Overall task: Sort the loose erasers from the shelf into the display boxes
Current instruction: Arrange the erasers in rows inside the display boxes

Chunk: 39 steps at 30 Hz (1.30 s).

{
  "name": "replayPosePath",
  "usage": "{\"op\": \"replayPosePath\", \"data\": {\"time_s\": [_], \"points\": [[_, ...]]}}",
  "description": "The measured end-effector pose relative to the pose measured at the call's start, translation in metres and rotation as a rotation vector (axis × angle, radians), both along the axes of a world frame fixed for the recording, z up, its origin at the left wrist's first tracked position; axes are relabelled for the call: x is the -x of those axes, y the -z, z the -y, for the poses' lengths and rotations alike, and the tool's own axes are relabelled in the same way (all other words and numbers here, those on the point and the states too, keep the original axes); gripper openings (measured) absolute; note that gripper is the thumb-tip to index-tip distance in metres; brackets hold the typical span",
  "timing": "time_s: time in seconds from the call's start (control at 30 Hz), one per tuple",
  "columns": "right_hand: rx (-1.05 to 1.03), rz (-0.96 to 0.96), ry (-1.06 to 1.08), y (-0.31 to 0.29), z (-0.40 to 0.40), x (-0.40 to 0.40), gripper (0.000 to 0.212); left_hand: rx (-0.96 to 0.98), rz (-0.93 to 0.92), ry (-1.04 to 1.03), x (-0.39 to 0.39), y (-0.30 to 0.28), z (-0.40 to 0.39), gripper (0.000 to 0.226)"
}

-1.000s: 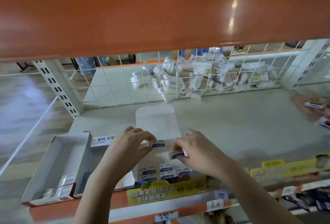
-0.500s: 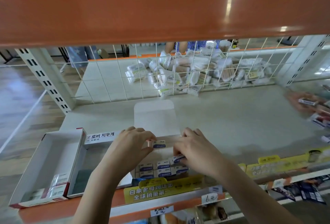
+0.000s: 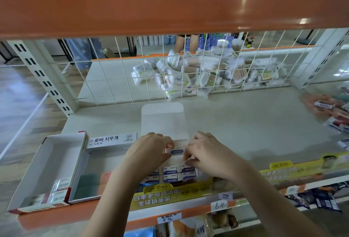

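Head view: over a white display box point(image 3: 164, 121) on the shelf point(image 3: 245, 123), the left hand point(image 3: 149, 151) pinches an eraser point(image 3: 176, 151); the right hand point(image 3: 205, 153) pinches another, barely visible. Best lowered flat, label up, snug behind the packed rows point(image 3: 170, 175).

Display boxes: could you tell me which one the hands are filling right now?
The middle box, with its plain white lid folded back. Both hands, left hand and right hand, are over its eraser rows; the other boxes sit left of it.
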State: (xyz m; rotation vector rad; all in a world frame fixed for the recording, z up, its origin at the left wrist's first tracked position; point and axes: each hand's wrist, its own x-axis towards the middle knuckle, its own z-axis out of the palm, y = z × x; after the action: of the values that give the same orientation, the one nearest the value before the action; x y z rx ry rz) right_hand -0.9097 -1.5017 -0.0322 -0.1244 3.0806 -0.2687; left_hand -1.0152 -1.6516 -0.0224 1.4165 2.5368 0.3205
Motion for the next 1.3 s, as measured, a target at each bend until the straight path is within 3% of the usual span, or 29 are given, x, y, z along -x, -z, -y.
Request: {"op": "replayPosePath", "data": {"time_s": [0.13,0.3,0.47,0.63,1.1,1.3], "points": [[0.123,-0.074,0.12,-0.008,-0.014,-0.006,0.021,0.033,0.024,0.017,0.0,0.003,-0.009,0.02],[0.158,-0.123,0.314,-0.009,-0.022,-0.012,0.033,0.086,0.051,0.039,-0.006,0.012,-0.019,0.023],[0.178,-0.066,0.445,-0.001,-0.021,-0.012,0.035,0.094,0.066,0.058,-0.008,0.02,-0.023,0.026],[0.24,-0.052,0.453,0.003,-0.021,-0.011,0.02,0.122,0.102,0.088,-0.005,0.02,-0.022,0.027],[0.279,-0.006,0.386,0.001,-0.032,-0.004,0.02,0.131,0.085,0.043,-0.001,0.009,-0.024,0.027],[0.14,-0.06,0.317,-0.013,-0.078,-0.015,0.031,-0.07,-0.136,0.091,-0.002,-0.038,-0.078,0.029]]}}
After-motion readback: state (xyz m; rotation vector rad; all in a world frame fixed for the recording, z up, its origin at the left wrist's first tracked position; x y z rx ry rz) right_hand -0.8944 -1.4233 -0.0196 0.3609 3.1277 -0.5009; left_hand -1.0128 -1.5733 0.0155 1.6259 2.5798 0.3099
